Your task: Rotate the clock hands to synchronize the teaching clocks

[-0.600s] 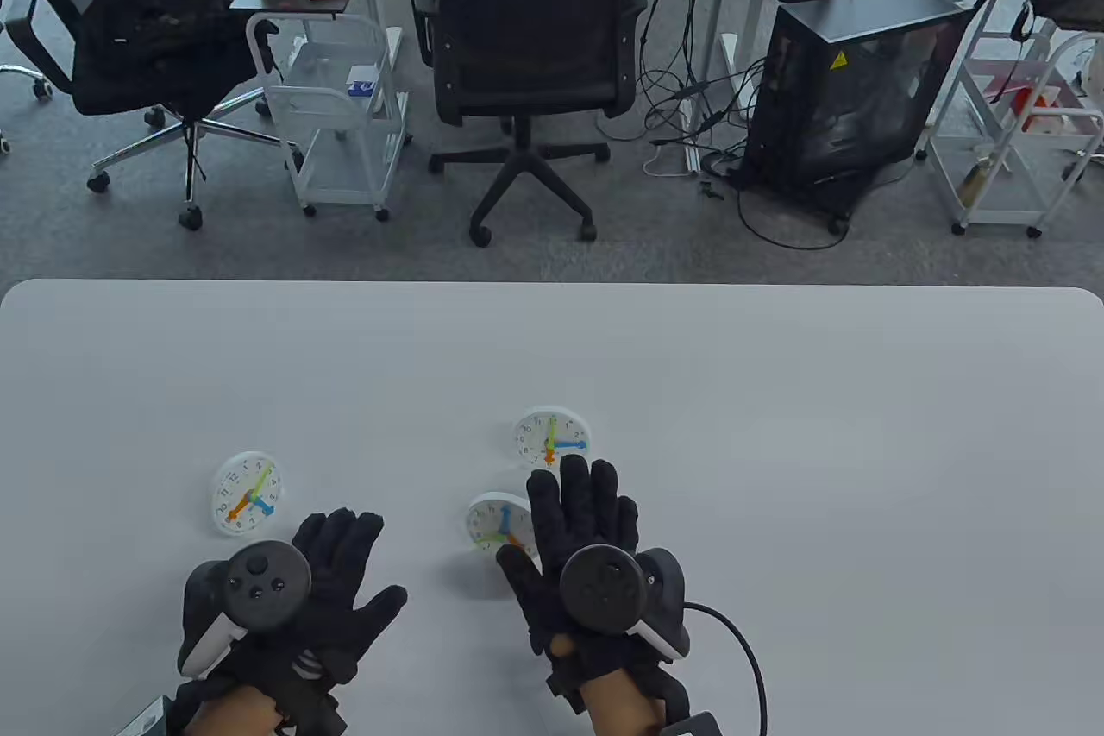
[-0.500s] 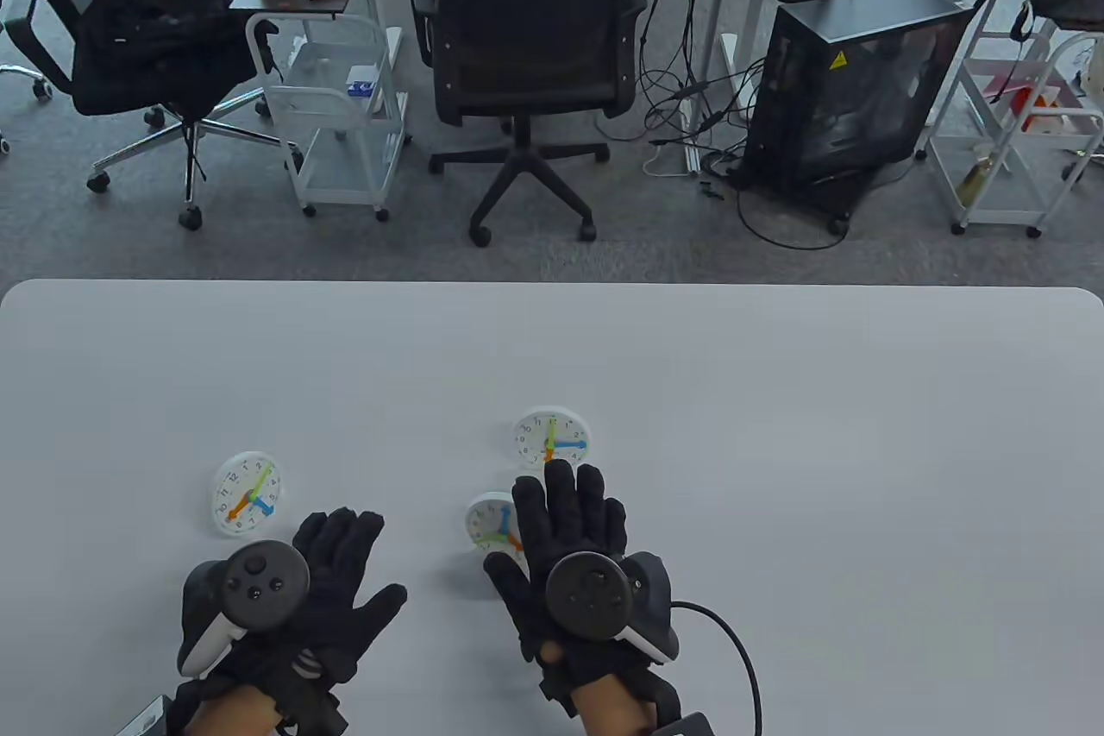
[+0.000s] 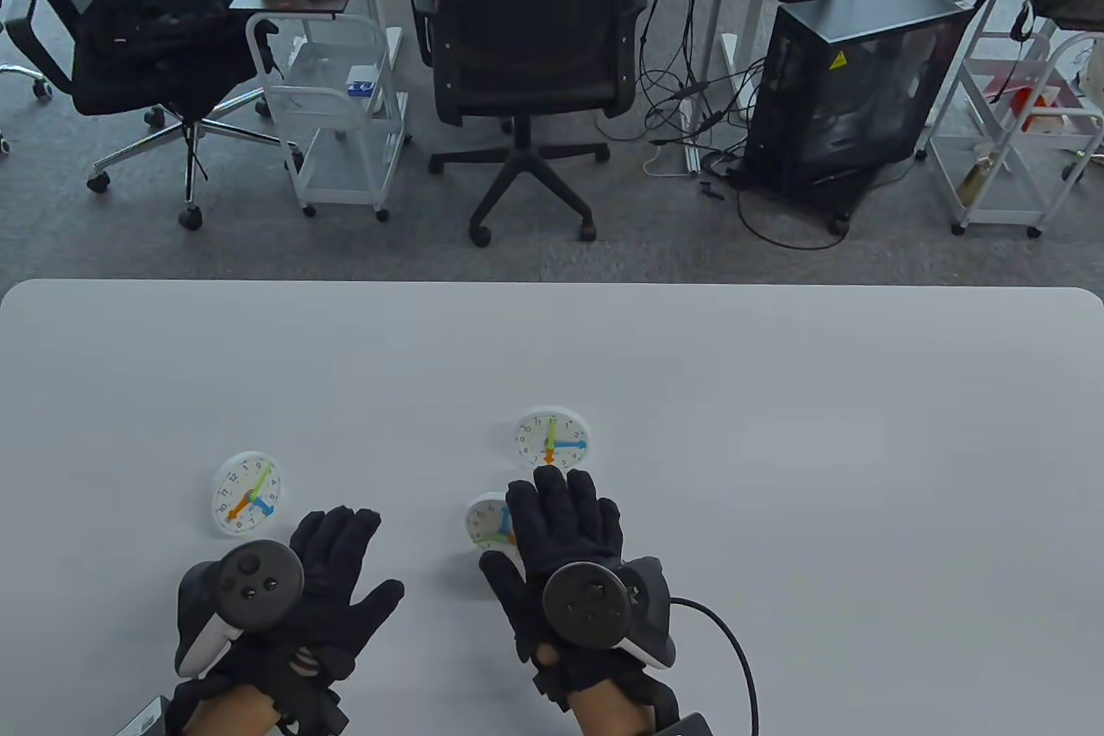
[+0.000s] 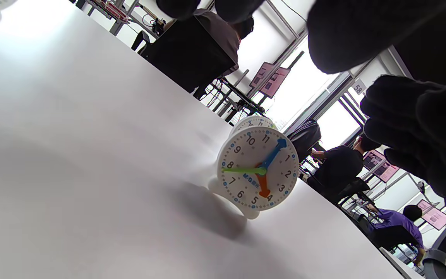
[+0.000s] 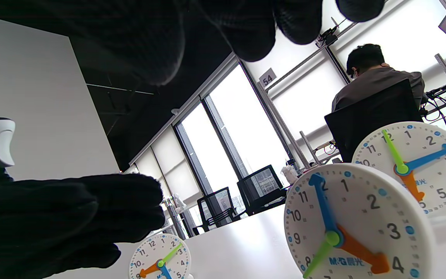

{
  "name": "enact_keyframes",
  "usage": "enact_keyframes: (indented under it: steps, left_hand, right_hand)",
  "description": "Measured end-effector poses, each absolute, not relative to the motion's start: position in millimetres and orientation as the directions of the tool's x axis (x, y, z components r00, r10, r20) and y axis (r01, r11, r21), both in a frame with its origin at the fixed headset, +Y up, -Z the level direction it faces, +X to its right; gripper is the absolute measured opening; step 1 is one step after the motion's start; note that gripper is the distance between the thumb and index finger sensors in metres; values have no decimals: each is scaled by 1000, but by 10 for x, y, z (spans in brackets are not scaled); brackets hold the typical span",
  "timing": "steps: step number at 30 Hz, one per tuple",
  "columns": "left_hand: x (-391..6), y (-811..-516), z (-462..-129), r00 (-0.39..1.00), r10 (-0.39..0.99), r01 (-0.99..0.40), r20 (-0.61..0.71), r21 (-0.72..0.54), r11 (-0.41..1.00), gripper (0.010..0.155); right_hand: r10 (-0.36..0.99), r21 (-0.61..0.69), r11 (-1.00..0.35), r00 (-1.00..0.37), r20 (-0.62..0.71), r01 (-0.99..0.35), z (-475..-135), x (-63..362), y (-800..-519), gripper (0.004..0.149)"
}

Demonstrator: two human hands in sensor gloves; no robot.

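Note:
Three white teaching clocks with blue, green and orange hands stand on the table: a left clock (image 3: pixel 247 493), a far middle clock (image 3: pixel 553 438) and a near middle clock (image 3: pixel 485 518). My right hand (image 3: pixel 561 512) is open with its fingers spread, above the near clock and hiding its right half. The right wrist view shows the near clock (image 5: pixel 356 224) below my fingers (image 5: pixel 246 27), apart from them, with the far clock (image 5: pixel 412 166) behind it. My left hand (image 3: pixel 341 550) is open and empty, right of the left clock. The near clock also shows in the left wrist view (image 4: pixel 259 172).
The white table (image 3: pixel 776 425) has its far edge toward office chairs (image 3: pixel 526 20), a wire cart (image 3: pixel 341 123) and a black computer case (image 3: pixel 849 80) on the floor. A cable (image 3: pixel 733 641) runs from my right wrist across the table's near right.
My right hand has drawn back toward me and a little left, and now covers more of the near clock. My left hand and the clocks have hardly moved.

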State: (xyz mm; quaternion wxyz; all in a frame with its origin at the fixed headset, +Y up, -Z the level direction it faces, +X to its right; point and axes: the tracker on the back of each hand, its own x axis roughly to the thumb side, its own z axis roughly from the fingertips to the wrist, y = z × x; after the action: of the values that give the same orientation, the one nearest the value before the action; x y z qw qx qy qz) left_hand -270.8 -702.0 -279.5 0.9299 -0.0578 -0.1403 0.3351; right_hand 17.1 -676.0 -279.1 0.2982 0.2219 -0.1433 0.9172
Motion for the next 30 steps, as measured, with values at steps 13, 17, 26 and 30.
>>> enact_keyframes:
  steps: [13,17,26,30]
  left_hand:
    - [-2801,-6960,-2805,721,664,-642,198,-169,748,83]
    - [-2899,-6894,-2818,720,669,-662,184,-107,742,84]
    - [-3161,-6801,-2880,735,671,-674,101,-2,739,86]
    - [-3273,-6809,-2925,735,676,-678,51,25,735,87]
  right_hand:
    - [500,-113,-778,-719,483,-618,-2801,183,-6755,75]
    - [509,-118,-769,-713,482,-628,-2800,201,-6750,75]
    - [515,-118,-766,-713,476,-632,-2803,224,-6746,74]
    - [513,-125,-764,-714,477,-633,-2803,231,-6742,74]
